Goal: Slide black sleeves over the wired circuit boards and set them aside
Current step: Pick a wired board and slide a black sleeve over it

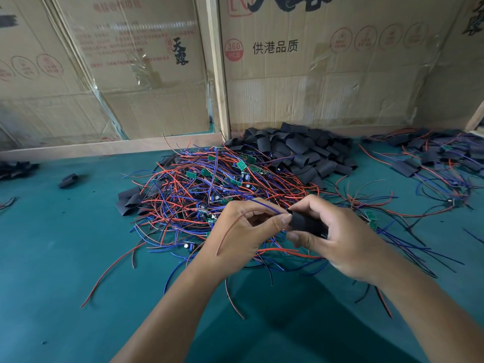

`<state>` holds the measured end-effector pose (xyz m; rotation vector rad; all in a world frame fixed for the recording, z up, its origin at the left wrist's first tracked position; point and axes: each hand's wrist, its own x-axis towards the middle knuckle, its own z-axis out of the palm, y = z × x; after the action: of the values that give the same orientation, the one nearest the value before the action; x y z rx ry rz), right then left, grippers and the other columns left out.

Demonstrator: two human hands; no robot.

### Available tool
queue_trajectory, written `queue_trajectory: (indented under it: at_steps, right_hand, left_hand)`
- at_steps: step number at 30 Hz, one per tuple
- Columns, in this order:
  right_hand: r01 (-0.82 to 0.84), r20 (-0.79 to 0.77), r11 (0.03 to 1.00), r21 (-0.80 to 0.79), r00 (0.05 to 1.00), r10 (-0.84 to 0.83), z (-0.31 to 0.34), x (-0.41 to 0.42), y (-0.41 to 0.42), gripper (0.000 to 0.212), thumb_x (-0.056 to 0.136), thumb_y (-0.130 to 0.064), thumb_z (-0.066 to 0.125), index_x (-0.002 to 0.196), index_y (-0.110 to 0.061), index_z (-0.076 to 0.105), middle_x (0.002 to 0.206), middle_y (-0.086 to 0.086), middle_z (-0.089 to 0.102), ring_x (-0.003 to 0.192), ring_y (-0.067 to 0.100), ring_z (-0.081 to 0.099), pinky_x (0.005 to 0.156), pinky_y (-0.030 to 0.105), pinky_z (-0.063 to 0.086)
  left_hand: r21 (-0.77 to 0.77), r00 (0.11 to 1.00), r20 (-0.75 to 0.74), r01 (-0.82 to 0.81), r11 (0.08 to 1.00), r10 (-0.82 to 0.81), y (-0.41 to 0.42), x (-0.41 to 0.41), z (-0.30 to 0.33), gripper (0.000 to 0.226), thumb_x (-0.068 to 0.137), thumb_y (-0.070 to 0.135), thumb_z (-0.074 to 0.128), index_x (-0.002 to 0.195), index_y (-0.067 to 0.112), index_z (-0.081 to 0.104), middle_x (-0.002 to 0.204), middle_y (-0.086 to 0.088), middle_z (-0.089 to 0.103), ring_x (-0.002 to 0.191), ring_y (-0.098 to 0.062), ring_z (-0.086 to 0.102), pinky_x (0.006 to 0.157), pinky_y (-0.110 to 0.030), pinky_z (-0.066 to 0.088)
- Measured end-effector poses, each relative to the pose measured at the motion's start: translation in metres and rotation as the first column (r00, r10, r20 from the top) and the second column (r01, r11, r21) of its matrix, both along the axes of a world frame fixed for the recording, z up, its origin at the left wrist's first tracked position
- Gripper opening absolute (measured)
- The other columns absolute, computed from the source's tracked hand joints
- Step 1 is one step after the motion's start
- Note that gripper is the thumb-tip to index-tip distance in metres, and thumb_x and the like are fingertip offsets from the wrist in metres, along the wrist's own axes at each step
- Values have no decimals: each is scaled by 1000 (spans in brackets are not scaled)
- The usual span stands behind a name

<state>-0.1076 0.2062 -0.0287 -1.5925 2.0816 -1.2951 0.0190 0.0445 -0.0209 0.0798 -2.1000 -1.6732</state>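
Pinching wires (264, 207), curled hands (243, 231) grip sleeve (306, 222).

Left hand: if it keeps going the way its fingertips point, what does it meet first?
The left hand points rightward at the black sleeve held in the right hand; it would likely meet the sleeve's open end first, almost at once.

two bare forearms come up from the bottom edge of the head view and end in the left hand (243, 231) and the right hand (337, 237). no sleeve, cuff, glove, watch, ring or band shows on either arm or hand; both are uncovered from the frame edge to the fingertips. the fingernails that show are short and unpainted. nothing else of the person's body or clothing is in view.
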Motion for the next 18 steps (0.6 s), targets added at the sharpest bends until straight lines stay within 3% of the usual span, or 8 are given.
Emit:
queue_trajectory:
  at_steps: [3, 6, 9, 12, 15, 18]
  right_hand:
    - [-2, 33, 1000, 30, 999, 1, 0, 1, 0, 41, 84, -68, 60, 109, -36, 56, 97, -12, 71, 84, 12, 64, 79, 38, 51]
    - [16, -32, 999, 39, 999, -14, 0, 2, 0, 40, 85, -68, 60, 113, -40, 55, 100, -17, 70, 87, 5, 65, 79, 31, 50]
    - [123, -234, 989, -79, 962, -138, -5, 8, -3, 35, 85, -40, 72, 116, -31, 57, 97, -17, 70, 88, 5, 68, 77, 34, 54]
    - [198, -416, 957, -213, 868, -273, -9, 12, -8, 25, 84, -15, 76, 107, -16, 65, 88, -7, 69, 73, 17, 66, 62, 39, 54]
    - [170, -500, 949, -264, 817, -286, -10, 13, -9, 18, 90, -15, 70, 106, -8, 70, 90, 1, 72, 75, 22, 69, 62, 37, 54]
    - [156, -564, 960, -234, 782, -264, -11, 13, -9, 24, 87, -9, 72, 110, -4, 70, 96, 6, 74, 81, 26, 72, 64, 39, 58]
  left_hand:
    - [-37, 1000, 24, 15, 999, -14, -2, 1, 1, 14, 94, 9, 66, 94, -2, 75, 91, -13, 74, 86, -17, 69, 81, -33, 53]
    - [-13, 999, 40, 9, 1000, -9, -2, 1, 1, 13, 95, 10, 67, 94, 0, 76, 91, -12, 76, 87, -16, 69, 83, -35, 54]
    - [52, 998, 55, -17, 999, 14, -1, 0, -1, 11, 93, 9, 68, 91, 3, 77, 80, 0, 75, 76, -6, 65, 74, -21, 52]
    - [113, 998, 61, -36, 993, 29, -1, -1, -3, 12, 93, 7, 68, 91, 0, 77, 71, 5, 70, 68, -3, 59, 68, -16, 47]
    - [127, 998, 59, -26, 992, 19, -4, 0, -3, 13, 93, 9, 68, 92, 0, 77, 72, 2, 69, 68, -8, 57, 69, -18, 48]
    - [58, 996, 75, 51, 997, -55, -7, 2, -2, 16, 95, 10, 66, 84, 13, 76, 71, 12, 66, 70, -3, 57, 70, -16, 45]
